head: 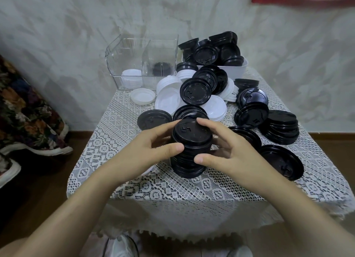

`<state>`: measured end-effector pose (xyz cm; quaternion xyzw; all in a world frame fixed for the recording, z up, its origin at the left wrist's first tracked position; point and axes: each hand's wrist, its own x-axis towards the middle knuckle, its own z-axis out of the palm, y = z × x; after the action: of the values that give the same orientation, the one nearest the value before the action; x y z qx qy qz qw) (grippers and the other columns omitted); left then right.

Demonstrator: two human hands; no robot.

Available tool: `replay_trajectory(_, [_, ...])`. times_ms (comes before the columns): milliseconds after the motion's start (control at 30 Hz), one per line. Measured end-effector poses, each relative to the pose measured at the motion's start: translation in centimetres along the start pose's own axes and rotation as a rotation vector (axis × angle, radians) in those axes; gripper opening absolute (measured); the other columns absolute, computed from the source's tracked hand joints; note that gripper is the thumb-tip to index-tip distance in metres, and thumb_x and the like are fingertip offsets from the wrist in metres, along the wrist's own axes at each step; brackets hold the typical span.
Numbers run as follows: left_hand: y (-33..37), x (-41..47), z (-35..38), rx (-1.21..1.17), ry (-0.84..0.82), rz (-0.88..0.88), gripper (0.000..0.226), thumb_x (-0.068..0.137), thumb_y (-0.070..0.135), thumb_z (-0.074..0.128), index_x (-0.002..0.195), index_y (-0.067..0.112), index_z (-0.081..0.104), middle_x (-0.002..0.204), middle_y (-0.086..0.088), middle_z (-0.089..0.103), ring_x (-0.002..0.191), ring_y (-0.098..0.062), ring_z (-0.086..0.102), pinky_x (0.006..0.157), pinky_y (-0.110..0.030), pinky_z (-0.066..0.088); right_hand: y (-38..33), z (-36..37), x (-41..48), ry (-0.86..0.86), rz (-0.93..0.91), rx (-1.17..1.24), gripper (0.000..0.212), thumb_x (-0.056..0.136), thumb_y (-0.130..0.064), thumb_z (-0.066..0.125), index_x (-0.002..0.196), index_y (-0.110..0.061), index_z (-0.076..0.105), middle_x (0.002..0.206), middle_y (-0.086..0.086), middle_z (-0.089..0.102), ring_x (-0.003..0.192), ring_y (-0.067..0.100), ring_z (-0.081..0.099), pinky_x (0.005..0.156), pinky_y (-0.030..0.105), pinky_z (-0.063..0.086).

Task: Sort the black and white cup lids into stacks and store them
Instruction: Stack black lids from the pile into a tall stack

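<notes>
Steadying a stack of black lids (pixel 190 156) near the front of the lace-covered table (pixel 115 122), head view: the left hand (pixel 151 147) and the right hand (pixel 217 147) curl round opposite sides of the stack, thumbs pressed on its near face and fingers wrapped behind its top lid. The stack stands on the cloth, and its lower lids look unevenly nested.

At the back left, a clear bin (pixel 142 62) holds a short stack of white lids (pixel 130 78) in one compartment and a few black ones (pixel 160 69) in the other. Beside it, a white tub (pixel 238 68) is heaped with black lids. Between bin and hands lies a mixed pile (pixel 196 91) of black and white lids.

Likely hazards:
- A lift by the upper lids alone would probably leave the lower ones behind or spill them.
- A carry toward the bin passes over the mixed pile, so a brush could send it sliding.
- A loose black lid (pixel 282 160) lies just beside the right forearm, where a sweep of the arm could knock it off the table.
</notes>
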<state>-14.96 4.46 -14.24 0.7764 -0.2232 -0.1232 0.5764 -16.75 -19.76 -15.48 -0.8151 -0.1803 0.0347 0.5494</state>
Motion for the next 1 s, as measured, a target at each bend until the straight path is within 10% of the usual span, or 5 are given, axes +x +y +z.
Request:
replay_trajectory(367, [0.4, -0.3, 0.1, 0.015, 0.049, -0.068, 0.061, 0.089, 0.052, 0.074, 0.145, 0.052, 0.049, 0.144, 0.018, 0.060, 0.139, -0.003, 0.050, 0.116, -0.046, 0.043, -0.1, 0.0, -0.5, 0.023, 0.040, -0.003, 0.078, 0.075, -0.059, 0.074, 0.146, -0.060, 0.040, 0.132, -0.038, 0.057, 0.124, -0.018, 0.052, 0.092, 0.007, 0.045])
replay_trajectory(600, [1.0, -0.4, 0.7, -0.072, 0.035, -0.079, 0.051, 0.093, 0.036, 0.063, 0.142, 0.044, 0.053, 0.134, 0.020, 0.067, 0.126, -0.001, 0.062, 0.099, -0.030, 0.057, -0.2, 0.1, -0.4, 0.033, 0.049, -0.001, 0.075, 0.081, -0.055, 0.076, 0.149, -0.053, 0.043, 0.137, -0.031, 0.059, 0.129, -0.006, 0.055, 0.108, 0.029, 0.046])
replay_trajectory(1000, [0.5, 0.4, 2.2, 0.011, 0.095, -0.004, 0.062, 0.097, 0.036, 0.061, 0.155, 0.037, 0.039, 0.144, 0.018, 0.060, 0.136, -0.001, 0.053, 0.119, -0.043, 0.040, -0.4, -0.8, -0.3, 0.106, 0.020, 0.016, 0.068, 0.081, -0.051, 0.072, 0.145, -0.040, 0.053, 0.133, -0.021, 0.067, 0.126, 0.000, 0.062, 0.114, 0.038, 0.046])
